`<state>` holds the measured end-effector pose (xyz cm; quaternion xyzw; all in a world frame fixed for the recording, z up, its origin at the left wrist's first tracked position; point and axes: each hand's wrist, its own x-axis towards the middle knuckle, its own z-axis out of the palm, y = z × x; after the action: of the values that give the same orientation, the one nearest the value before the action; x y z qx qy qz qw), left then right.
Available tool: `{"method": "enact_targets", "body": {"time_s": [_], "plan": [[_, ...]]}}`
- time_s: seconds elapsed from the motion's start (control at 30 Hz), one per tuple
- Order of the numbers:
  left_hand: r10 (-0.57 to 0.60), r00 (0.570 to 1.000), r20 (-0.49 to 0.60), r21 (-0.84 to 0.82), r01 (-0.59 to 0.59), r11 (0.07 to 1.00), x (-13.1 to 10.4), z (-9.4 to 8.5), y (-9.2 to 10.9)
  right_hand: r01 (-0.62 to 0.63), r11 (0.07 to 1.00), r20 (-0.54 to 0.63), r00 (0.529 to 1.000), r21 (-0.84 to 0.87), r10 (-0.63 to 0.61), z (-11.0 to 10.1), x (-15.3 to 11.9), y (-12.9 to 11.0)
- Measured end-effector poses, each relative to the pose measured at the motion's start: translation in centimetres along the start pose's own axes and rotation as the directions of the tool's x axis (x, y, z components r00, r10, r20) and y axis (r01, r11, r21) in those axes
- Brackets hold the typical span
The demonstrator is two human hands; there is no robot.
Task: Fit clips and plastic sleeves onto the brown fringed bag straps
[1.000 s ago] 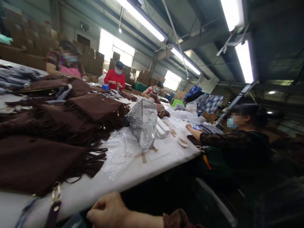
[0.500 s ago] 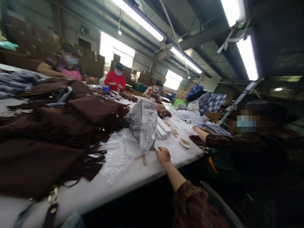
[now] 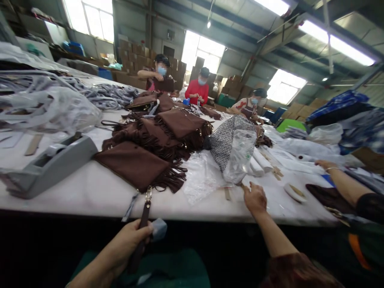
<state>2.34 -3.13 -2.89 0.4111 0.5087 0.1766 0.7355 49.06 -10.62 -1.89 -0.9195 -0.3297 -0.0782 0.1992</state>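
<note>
My left hand (image 3: pixel 136 236) is closed round a dark brown strap (image 3: pixel 145 212) below the table's front edge. A small pale bluish piece (image 3: pixel 159 229) shows at its fingertips. By a gold clasp the strap joins a brown fringed bag (image 3: pixel 135 164) lying on the table. My right hand (image 3: pixel 255 198) rests at the table edge, its fingers bent beside the lower end of a plastic-wrapped, black-and-white patterned bundle (image 3: pixel 229 140); what the fingertips hold, if anything, is too small to tell. More brown fringed bags (image 3: pixel 177 124) are piled behind the first.
On the left stand a grey tape dispenser (image 3: pixel 57 160) and grey straps (image 3: pixel 111 94). Right of my right hand lie a roll of tape (image 3: pixel 295 193) and a co-worker's arm (image 3: pixel 345 184). White rolls (image 3: pixel 258 162) lie behind the bundle. Several people work across the table.
The view has swung left, bringing my left hand on the strap and the tape dispenser into sight. My right hand stays beside the bundle. The co-worker's hand at right has reached further over the table.
</note>
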Motion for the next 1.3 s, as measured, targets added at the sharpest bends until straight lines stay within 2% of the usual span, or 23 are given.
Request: {"method": "enact_targets", "body": {"time_s": [0.07, 0.1, 0.17, 0.27, 0.37, 0.43, 0.47, 0.53, 0.6, 0.73, 0.83, 0.97, 1.07, 1.13, 1.2, 1.3], "plan": [[-0.024, 1.0, 0.004, -0.014, 0.024, 1.0, -0.1, -0.1, 0.2, 0.156, 0.957, -0.074, 0.987, 0.246, -0.142, -0.6, -3.5, -2.5], [-0.038, 0.999, 0.012, -0.029, 0.039, 0.999, -0.2, -0.1, 0.4, 0.222, 0.889, -0.041, 0.973, 0.401, -0.225, -1.0, -5.7, -4.2], [-0.058, 0.998, 0.038, -0.078, 0.061, 0.995, -0.5, 0.1, 0.9, 0.196, 0.749, 0.152, 0.917, 0.633, -0.368, -1.5, -10.3, -8.3], [-0.06, 0.995, 0.075, -0.149, 0.07, 0.986, -1.0, 0.4, 1.4, 0.066, 0.562, 0.33, 0.75, 0.824, -0.573, -1.9, -16.5, -14.8], [-0.057, 0.994, 0.09, -0.163, 0.071, 0.984, -1.3, 0.2, 1.3, -0.138, 0.531, 0.503, 0.581, 0.836, -0.64, -1.3, -20.2, -19.2], [-0.06, 0.995, 0.082, -0.151, 0.072, 0.986, -1.4, -0.2, 0.9, -0.305, 0.558, 0.628, 0.497, 0.772, -0.598, -0.6, -21.4, -20.6], [-0.056, 0.995, 0.082, -0.148, 0.068, 0.987, -1.4, -0.4, 0.7, -0.379, 0.567, 0.68, 0.472, 0.731, -0.561, -0.3, -21.8, -20.9], [-0.043, 0.995, 0.093, -0.155, 0.058, 0.986, -1.4, -0.9, 0.1, -0.493, 0.558, 0.745, 0.453, 0.667, -0.49, 0.3, -22.2, -21.0], [-0.034, 0.993, 0.109, -0.165, 0.052, 0.985, -1.2, -1.1, -0.4, -0.591, 0.516, 0.783, 0.421, 0.62, -0.458, 0.8, -22.6, -20.7], [-0.025, 0.991, 0.132, -0.156, 0.046, 0.987, -0.8, -1.0, -0.8, -0.763, 0.412, 0.848, 0.329, 0.498, -0.416, 1.8, -23.5, -20.1], [0.001, 0.991, 0.134, -0.114, 0.015, 0.993, -0.7, -0.8, -0.8, -0.805, 0.352, 0.856, 0.336, 0.478, -0.394, 2.2, -24.0, -20.0], [0.031, 0.994, 0.103, -0.055, -0.025, 0.998, -1.0, -0.7, -0.7, -0.799, 0.332, 0.843, 0.365, 0.501, -0.395, 1.9, -24.0, -20.3], [0.017, 0.996, 0.086, -0.02, -0.015, 1.0, -1.5, -0.9, -0.8, -0.748, 0.353, 0.812, 0.42, 0.563, -0.404, 1.5, -23.7, -20.3], [0.031, 0.992, 0.123, 0.027, -0.034, 0.999, -1.8, -1.1, -0.9, -0.689, 0.397, 0.791, 0.471, 0.606, -0.391, 1.4, -23.6, -20.0], [0.073, 0.975, 0.209, 0.108, -0.097, 0.989, -2.0, -1.4, -1.1, -0.64, 0.429, 0.771, 0.512, 0.637, -0.379, 1.3, -23.5, -19.6], [0.119, 0.942, 0.313, 0.258, -0.205, 0.944, -2.1, -1.9, -1.1, -0.59, 0.458, 0.747, 0.54, 0.664, -0.387, 1.2, -23.5, -18.8]]}}
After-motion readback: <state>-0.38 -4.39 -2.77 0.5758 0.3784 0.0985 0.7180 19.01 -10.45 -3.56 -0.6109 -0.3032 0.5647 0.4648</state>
